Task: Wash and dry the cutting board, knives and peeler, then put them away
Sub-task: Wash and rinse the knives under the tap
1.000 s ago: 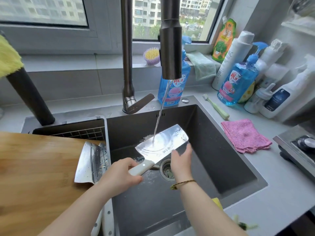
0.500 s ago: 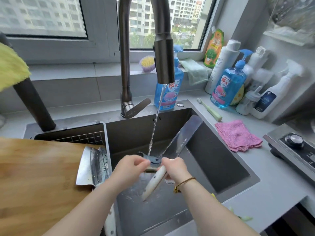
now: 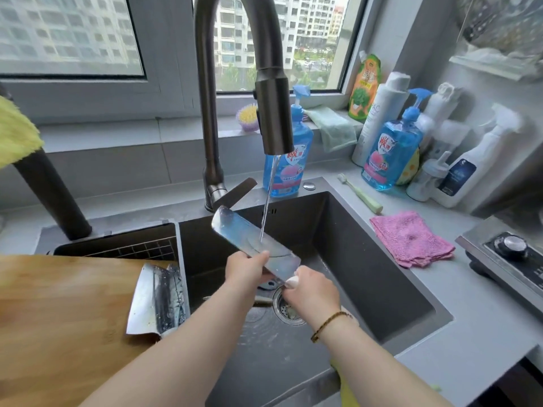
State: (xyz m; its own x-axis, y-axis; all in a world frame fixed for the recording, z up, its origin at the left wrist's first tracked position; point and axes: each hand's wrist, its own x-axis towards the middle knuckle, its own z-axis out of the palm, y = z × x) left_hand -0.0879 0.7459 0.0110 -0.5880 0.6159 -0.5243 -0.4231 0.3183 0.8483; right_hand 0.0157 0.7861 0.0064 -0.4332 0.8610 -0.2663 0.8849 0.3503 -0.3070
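While water from the faucet (image 3: 274,113) hits the cleaver (image 3: 249,239) above the sink (image 3: 367,274), our right hand (image 3: 308,292) grasps its handle and our left hand (image 3: 246,271) pinches the blade. At eight o'clock, a second cleaver (image 3: 155,301) lies on the cutting board (image 3: 58,318), seemingly unwashed; drying remains.

You are holding a cleaver (image 3: 252,242) over the sink (image 3: 367,259), its blade slanting up and away, flat side catching the water (image 3: 267,207). A second cleaver (image 3: 158,301) is lying wet on the wooden board (image 3: 64,318), at its right edge.
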